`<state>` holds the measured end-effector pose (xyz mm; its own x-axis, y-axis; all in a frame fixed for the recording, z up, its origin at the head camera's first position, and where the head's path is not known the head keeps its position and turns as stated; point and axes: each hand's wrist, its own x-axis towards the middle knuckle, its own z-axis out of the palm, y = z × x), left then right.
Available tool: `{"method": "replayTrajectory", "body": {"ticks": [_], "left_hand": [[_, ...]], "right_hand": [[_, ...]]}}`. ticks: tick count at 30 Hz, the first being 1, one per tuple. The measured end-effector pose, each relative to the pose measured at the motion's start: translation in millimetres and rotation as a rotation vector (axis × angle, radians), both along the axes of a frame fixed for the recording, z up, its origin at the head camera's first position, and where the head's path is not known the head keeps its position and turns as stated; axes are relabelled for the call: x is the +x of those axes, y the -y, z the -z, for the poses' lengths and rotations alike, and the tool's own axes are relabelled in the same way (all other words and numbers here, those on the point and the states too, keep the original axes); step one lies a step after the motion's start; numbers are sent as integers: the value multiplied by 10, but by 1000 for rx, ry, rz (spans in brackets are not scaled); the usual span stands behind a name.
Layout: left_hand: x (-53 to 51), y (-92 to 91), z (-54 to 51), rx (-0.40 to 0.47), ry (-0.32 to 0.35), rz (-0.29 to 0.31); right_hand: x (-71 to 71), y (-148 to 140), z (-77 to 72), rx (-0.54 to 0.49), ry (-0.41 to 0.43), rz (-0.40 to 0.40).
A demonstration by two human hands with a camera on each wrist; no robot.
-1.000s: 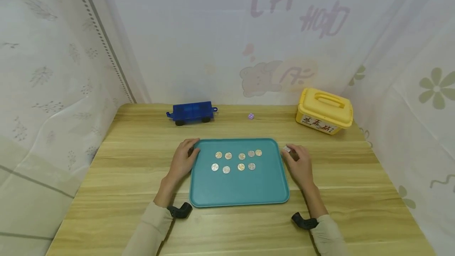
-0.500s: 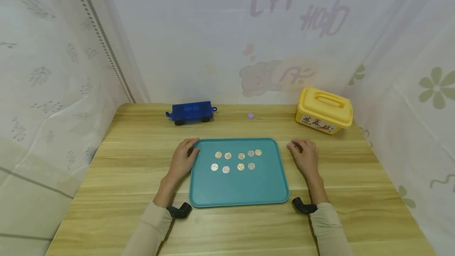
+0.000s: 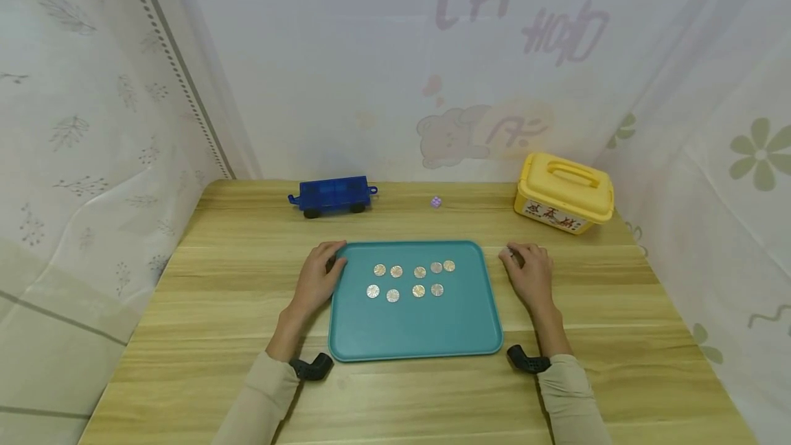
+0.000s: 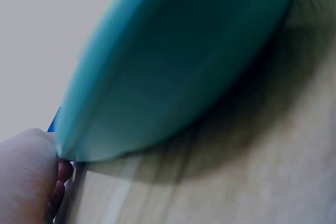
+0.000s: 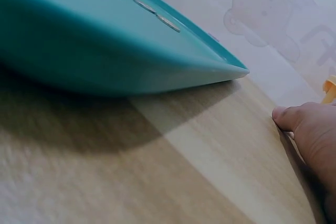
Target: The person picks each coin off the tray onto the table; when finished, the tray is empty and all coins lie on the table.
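So the teal tray (image 3: 414,328) is sitting flat on the wooden table (image 3: 408,400), with 9 shiny discs (image 3: 420,272) on its far half, 5 in the back row and 4 in front. The person's left hand (image 3: 318,280) is holding the tray's far left corner, fingers bent at the rim. Right hand (image 3: 529,277) is just off the other side, thumb and finger pinched close on a small pale piece (image 3: 509,252), mostly hidden, so can't tell what it is. Blue wagon (image 3: 334,194), purple bit (image 3: 436,202) and yellow box (image 3: 564,194) are lined up behind.
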<state>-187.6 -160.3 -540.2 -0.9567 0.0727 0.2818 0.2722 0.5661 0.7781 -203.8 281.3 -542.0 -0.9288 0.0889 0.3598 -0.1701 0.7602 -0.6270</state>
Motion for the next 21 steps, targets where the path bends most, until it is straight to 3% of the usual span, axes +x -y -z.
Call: {"method": "replayTrajectory", "body": {"ticks": [21], "left_hand": [[-6,2,14,-4,7,-8]], "right_hand": [[-13,10,13,10,-22,10]]}}
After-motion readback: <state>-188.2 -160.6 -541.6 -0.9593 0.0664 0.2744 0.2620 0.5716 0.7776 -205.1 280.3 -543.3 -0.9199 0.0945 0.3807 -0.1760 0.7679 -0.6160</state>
